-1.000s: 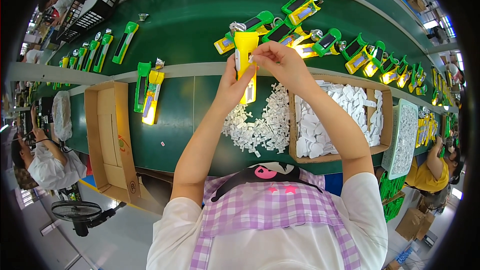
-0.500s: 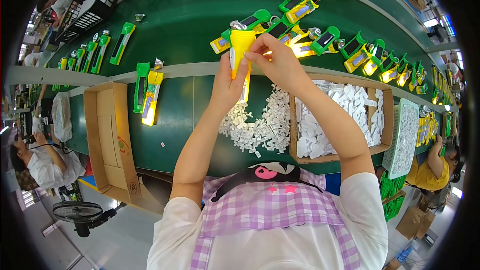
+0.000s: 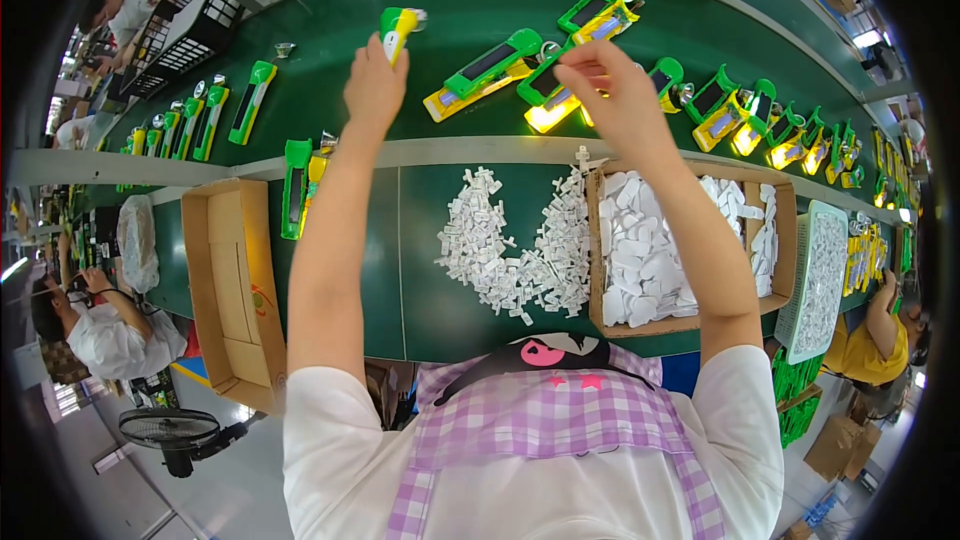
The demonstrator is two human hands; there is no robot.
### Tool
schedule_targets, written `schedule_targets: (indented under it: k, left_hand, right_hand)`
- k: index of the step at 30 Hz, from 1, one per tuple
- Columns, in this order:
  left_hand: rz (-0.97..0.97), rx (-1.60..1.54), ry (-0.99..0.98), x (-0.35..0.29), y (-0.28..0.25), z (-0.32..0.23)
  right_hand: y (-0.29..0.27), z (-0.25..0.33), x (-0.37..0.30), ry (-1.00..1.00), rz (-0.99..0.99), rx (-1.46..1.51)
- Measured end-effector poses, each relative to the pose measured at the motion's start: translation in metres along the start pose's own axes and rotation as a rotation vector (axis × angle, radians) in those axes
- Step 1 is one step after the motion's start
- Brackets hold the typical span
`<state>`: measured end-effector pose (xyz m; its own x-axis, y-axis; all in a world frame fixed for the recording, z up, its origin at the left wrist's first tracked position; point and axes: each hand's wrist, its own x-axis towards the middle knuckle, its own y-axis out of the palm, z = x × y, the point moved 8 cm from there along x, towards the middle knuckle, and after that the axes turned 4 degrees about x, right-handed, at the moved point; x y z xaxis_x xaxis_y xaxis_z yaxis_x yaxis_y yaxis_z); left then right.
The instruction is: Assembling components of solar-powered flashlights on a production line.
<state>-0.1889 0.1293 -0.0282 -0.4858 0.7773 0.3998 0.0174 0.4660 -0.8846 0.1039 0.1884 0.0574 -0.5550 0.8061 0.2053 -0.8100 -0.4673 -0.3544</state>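
Holding one flashlight (image 3: 398, 32) over the far worktop (image 3: 330, 45) in the left hand (image 3: 377, 90); partway through the lot, I'd judge.
Left grip is wrapped round its lower end; white side piece is on, looks assembled. Right hand (image 3: 628, 105) is by the open flashlights (image 3: 490, 66), fingers loosely bent, nothing seen in its grip, contact unclear. Looks done: closed-looking flashlights (image 3: 251, 103) at left, at least five, far end too crowded to count. Looks left: open ones at right, at least eight, more trailing off; plus one half-hidden flashlight (image 3: 295, 190) by the left forearm. Also: one loose reflector cup (image 3: 285, 49), one heap of white clips (image 3: 480, 250) (uncountable), one cardboard box (image 3: 255, 260) left, one parts box (image 3: 650, 328) of white pieces (image 3: 635, 255) right, one pale basket (image 3: 790, 315).
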Motion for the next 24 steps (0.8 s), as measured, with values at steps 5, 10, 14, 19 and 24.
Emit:
schedule_targets:
  k: [5,10,14,19,24]
  left_hand:
    - [-0.379,0.532,0.333,0.002,0.000,-0.017]
    - [0.498,-0.483,0.386,-0.002,0.053,-0.075]
    - [0.775,-0.396,0.158,-0.015,0.058,-0.086]
    - [1.090,-0.460,-0.022,-0.040,0.058,-0.085]
    - [1.154,-0.975,-0.451,-0.065,0.055,-0.065]
  right_hand:
    - [-0.070,-0.011,-0.033,0.053,-0.057,-0.200]
    - [-0.083,-0.022,-0.068,0.173,0.130,-0.482]
    - [-0.064,-0.053,-0.096,0.235,0.343,-0.807]
    - [-0.049,-0.084,-0.101,0.467,0.348,-0.965]
    - [-0.048,-0.091,-0.106,0.418,0.238,-0.856]
